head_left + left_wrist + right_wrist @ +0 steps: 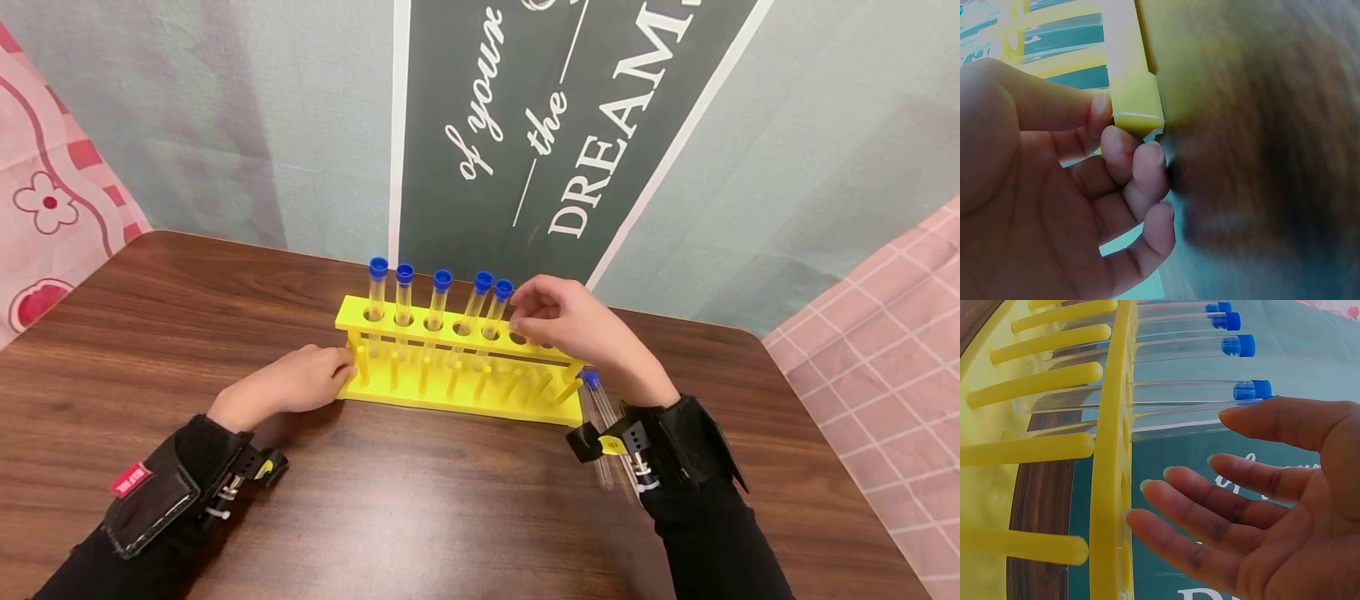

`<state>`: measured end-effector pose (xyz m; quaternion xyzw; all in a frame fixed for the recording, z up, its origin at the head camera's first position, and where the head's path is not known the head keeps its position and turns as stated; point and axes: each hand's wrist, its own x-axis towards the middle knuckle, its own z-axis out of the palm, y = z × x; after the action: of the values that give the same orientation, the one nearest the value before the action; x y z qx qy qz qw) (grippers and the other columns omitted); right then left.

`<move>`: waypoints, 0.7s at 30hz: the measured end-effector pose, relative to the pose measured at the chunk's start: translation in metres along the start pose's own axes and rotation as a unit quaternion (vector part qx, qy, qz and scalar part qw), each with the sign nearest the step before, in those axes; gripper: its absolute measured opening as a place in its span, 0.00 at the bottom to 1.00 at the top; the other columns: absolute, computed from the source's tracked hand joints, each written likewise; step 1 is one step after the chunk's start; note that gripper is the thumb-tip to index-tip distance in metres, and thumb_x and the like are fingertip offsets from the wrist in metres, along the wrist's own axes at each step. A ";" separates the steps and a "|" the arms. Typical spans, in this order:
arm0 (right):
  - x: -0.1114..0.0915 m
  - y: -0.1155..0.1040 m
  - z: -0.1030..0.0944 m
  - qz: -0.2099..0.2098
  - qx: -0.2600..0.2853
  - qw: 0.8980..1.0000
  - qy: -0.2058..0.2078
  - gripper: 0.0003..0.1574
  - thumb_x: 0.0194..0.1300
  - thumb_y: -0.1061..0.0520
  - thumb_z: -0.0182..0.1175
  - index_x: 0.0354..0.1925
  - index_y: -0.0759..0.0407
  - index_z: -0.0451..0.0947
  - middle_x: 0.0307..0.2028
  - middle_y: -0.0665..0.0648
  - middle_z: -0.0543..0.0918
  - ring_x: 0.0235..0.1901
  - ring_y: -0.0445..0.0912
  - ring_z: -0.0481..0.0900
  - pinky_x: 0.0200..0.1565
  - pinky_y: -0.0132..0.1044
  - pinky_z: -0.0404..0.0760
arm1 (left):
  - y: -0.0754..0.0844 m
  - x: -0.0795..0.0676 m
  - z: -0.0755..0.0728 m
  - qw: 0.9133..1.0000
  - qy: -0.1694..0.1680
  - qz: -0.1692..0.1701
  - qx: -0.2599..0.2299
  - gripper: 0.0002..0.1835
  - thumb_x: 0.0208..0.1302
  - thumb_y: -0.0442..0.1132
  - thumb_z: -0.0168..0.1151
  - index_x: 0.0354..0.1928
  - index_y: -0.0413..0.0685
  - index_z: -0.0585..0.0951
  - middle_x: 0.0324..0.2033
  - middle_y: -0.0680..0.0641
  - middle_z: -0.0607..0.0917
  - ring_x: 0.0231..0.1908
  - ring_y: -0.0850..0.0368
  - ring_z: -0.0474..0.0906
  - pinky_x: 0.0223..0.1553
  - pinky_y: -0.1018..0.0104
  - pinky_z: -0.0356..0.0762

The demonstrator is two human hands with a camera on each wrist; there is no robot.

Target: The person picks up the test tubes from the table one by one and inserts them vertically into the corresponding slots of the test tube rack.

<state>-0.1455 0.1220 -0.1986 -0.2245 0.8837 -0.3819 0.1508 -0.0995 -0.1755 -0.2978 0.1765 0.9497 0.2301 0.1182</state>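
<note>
A yellow test tube rack (457,400) stands on the table, with several clear test tubes (471,315) with blue caps upright or slightly tilted in its holes. My left hand (311,379) holds the rack's left end; in the left wrist view, thumb and fingertips (1120,150) meet around the yellow end (1138,103). Over the right part of the rack is my right hand (558,317), its fingers spread and relaxed. In the right wrist view, its thumb (1272,422) lies right by the nearest tube's cap (1252,389), and nothing sits between thumb and fingers.
Loose test tubes (602,408) lie on the table right of the rack, partly hidden under my right wrist. The rack's right-hand holes (518,338) hold no tubes. A row of yellow pegs (454,379) runs along its front. A lettered curtain (315,125) hangs behind the wooden table (420,500).
</note>
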 end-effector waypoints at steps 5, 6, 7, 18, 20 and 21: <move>-0.006 0.001 -0.002 0.000 -0.006 1.000 0.000 0.14 0.60 0.65 0.56 0.46 0.67 0.71 0.36 0.61 0.78 0.36 0.53 0.79 0.39 0.42 0.77 | 0.001 0.000 0.000 1.000 0.000 0.000 0.001 0.10 0.66 0.34 0.47 0.26 0.43 0.69 0.17 0.50 0.64 0.18 0.57 0.60 0.23 0.66 0.60; -0.008 0.001 -0.002 -0.002 -0.009 1.000 0.001 0.14 0.60 0.64 0.56 0.46 0.67 0.71 0.36 0.61 0.78 0.36 0.53 0.79 0.39 0.42 0.77 | 0.001 0.000 0.000 1.000 0.000 0.000 0.002 0.10 0.66 0.34 0.47 0.26 0.43 0.69 0.17 0.50 0.64 0.18 0.57 0.60 0.23 0.66 0.60; -0.009 0.001 -0.002 -0.004 -0.014 1.000 0.000 0.14 0.60 0.64 0.57 0.45 0.67 0.71 0.36 0.61 0.78 0.36 0.52 0.79 0.39 0.41 0.77 | 0.001 0.000 0.000 1.000 0.001 0.001 0.002 0.10 0.66 0.34 0.47 0.26 0.43 0.69 0.17 0.50 0.64 0.18 0.57 0.60 0.23 0.66 0.60; -0.036 0.001 -0.004 -0.007 -0.122 0.992 0.007 0.18 0.62 0.54 0.58 0.47 0.62 0.73 0.38 0.54 0.78 0.40 0.46 0.77 0.41 0.42 0.74 | 0.000 0.000 0.000 1.000 -0.001 -0.002 0.002 0.09 0.66 0.34 0.47 0.27 0.43 0.70 0.17 0.49 0.64 0.18 0.57 0.61 0.23 0.66 0.61; -0.041 0.002 -0.004 -0.007 -0.132 0.991 0.017 0.18 0.62 0.53 0.58 0.47 0.62 0.74 0.39 0.54 0.79 0.40 0.47 0.77 0.41 0.42 0.74 | 0.000 0.000 0.001 1.000 -0.001 0.000 0.002 0.09 0.66 0.34 0.47 0.27 0.43 0.70 0.17 0.49 0.64 0.18 0.57 0.61 0.23 0.66 0.61; -0.043 0.002 -0.004 -0.005 -0.138 0.990 0.022 0.18 0.62 0.53 0.58 0.47 0.61 0.74 0.39 0.54 0.79 0.41 0.47 0.77 0.41 0.42 0.74 | -0.001 0.000 0.001 1.000 -0.001 0.000 0.002 0.09 0.66 0.34 0.47 0.27 0.43 0.70 0.17 0.49 0.64 0.18 0.57 0.61 0.23 0.66 0.61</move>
<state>-0.1115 0.1476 -0.1930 -0.2391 0.9298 -0.2624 0.0968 -0.0992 -0.1757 -0.2987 0.1766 0.9502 0.2278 0.1185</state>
